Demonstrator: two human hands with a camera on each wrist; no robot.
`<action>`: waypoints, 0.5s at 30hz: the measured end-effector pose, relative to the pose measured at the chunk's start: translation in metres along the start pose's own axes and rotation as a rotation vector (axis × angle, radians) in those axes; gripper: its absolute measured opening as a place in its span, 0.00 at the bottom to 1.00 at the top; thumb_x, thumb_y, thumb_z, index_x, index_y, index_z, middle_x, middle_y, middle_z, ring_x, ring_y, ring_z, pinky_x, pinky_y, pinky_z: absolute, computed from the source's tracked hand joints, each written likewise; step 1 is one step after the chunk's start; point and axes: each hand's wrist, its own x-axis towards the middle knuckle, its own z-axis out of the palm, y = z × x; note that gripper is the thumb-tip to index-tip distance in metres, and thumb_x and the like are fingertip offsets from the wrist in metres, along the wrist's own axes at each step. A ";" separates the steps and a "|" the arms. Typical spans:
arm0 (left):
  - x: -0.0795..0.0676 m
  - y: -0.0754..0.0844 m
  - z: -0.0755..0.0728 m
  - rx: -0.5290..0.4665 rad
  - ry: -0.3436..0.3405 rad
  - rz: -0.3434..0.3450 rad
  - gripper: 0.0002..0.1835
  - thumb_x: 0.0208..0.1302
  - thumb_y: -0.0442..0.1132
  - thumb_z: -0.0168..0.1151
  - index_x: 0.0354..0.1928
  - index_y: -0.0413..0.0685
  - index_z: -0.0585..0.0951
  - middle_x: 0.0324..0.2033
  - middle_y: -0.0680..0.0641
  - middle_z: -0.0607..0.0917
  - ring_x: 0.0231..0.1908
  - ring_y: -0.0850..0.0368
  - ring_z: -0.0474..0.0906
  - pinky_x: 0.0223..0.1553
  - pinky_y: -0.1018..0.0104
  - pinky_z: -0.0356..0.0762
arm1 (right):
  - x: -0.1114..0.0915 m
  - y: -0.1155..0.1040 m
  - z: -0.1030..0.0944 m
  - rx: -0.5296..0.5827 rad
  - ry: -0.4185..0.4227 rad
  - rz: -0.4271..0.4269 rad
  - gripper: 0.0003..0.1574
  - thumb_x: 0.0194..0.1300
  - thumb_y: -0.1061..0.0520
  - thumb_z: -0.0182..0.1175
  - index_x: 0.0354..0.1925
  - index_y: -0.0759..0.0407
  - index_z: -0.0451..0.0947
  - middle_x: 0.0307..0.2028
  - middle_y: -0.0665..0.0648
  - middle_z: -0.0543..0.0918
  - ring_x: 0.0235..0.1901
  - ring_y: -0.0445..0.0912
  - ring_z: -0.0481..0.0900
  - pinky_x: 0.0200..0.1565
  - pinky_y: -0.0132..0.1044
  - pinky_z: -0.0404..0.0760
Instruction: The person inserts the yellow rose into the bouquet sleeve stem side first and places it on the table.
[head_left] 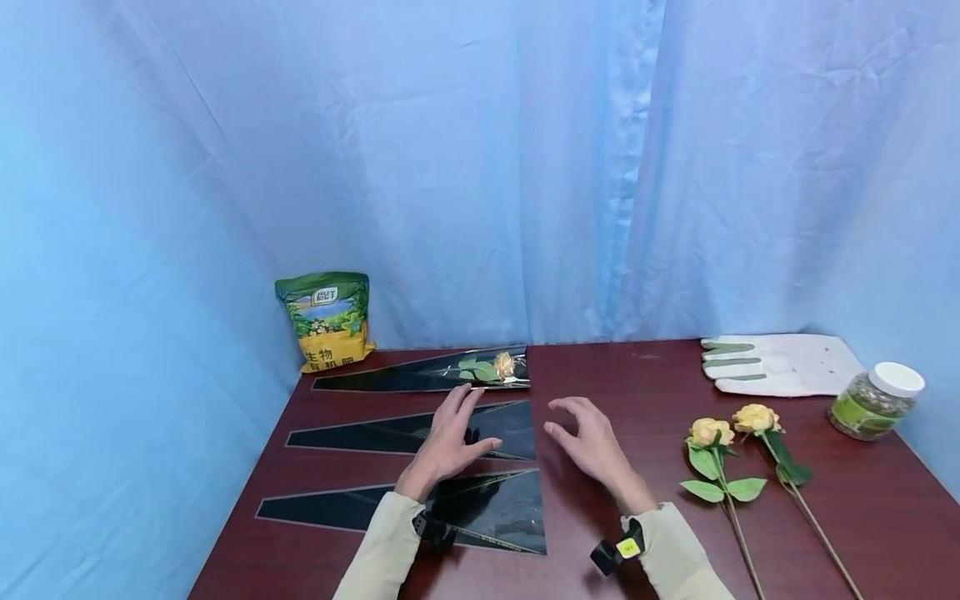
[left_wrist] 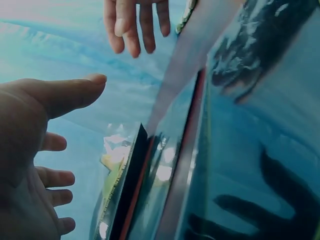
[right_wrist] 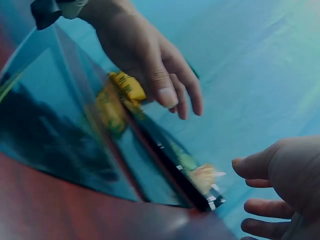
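Note:
My left hand [head_left: 446, 442] hovers over the middle black flower sleeve [head_left: 345, 437], fingers spread and holding nothing. To its right, my right hand [head_left: 592, 446] is held above the bare table beside the sleeves' wide ends, fingers loosely bent around nothing. The far sleeve [head_left: 390, 377] has a yellow rose [head_left: 504, 366] with green leaves inside its clear front. Nearest the body lies another flat sleeve [head_left: 330, 507], partly covered by the left forearm. In the left wrist view, the thumb [left_wrist: 75, 95] stands apart from the fingers; the right wrist view shows both hands facing each other.
Two yellow artificial roses, one [head_left: 711, 432] beside another [head_left: 756, 418], lie at the right with long stems toward the front edge. Behind them are a white glove [head_left: 802, 364] and a white-lidded jar [head_left: 873, 404]. A green-yellow fertilizer bag [head_left: 327, 321] stands back left, against blue curtains.

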 end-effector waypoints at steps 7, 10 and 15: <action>-0.005 -0.006 0.005 0.044 -0.129 -0.036 0.45 0.63 0.59 0.66 0.76 0.49 0.61 0.79 0.38 0.54 0.79 0.36 0.45 0.75 0.32 0.46 | -0.006 0.007 0.019 -0.031 -0.106 0.050 0.31 0.66 0.54 0.65 0.65 0.62 0.73 0.66 0.67 0.73 0.67 0.63 0.70 0.66 0.62 0.69; -0.007 -0.009 0.008 0.086 -0.202 -0.051 0.45 0.63 0.60 0.65 0.77 0.50 0.61 0.79 0.38 0.52 0.79 0.36 0.43 0.75 0.32 0.43 | -0.007 0.010 0.025 -0.072 -0.154 0.064 0.35 0.66 0.51 0.66 0.67 0.62 0.71 0.69 0.69 0.70 0.71 0.65 0.64 0.67 0.66 0.65; -0.009 -0.012 0.016 0.138 -0.287 -0.081 0.47 0.62 0.64 0.63 0.77 0.50 0.60 0.79 0.38 0.51 0.80 0.36 0.42 0.75 0.31 0.43 | -0.006 0.011 0.032 -0.154 -0.204 0.071 0.39 0.65 0.47 0.67 0.69 0.60 0.69 0.72 0.72 0.64 0.75 0.68 0.55 0.68 0.72 0.57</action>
